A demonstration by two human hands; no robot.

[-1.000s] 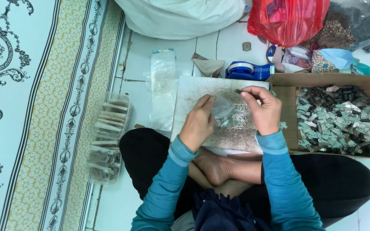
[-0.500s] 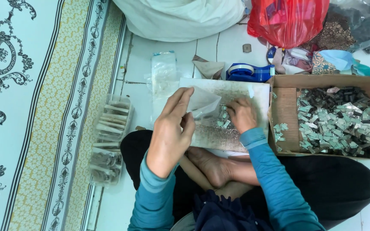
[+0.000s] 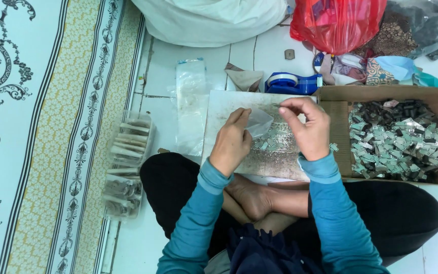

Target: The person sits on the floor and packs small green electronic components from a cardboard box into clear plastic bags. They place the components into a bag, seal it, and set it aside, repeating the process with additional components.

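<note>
Plastic pouch (image 3: 258, 122), small and clear, sits in your left hand (image 3: 232, 144) above the grey work board (image 3: 219, 109) on your lap, pinched at its near edge between thumb and fingers while the mouth points toward 3 o'clock. Judge it as feather-light, limp and a little slick: it will buckle if you grip mid-panel, so keep your hold at the rim corner, where the film is doubled. Your right hand (image 3: 307, 129) has thumb and forefinger pressed together on something tiny at the pouch's mouth; it is too small to tell what, though it likely matches the small metal pieces (image 3: 275, 141) scattered on the board just below. Those look hard, light and prone to slipping, best taken by their flat sides. At 3 o'clock, a cardboard box (image 3: 338, 132) holds many more of them; at 9 o'clock, filled packets lie in a clear tray (image 3: 128, 162), and a blue tape dispenser (image 3: 292, 83) rests at 12 o'clock.
</note>
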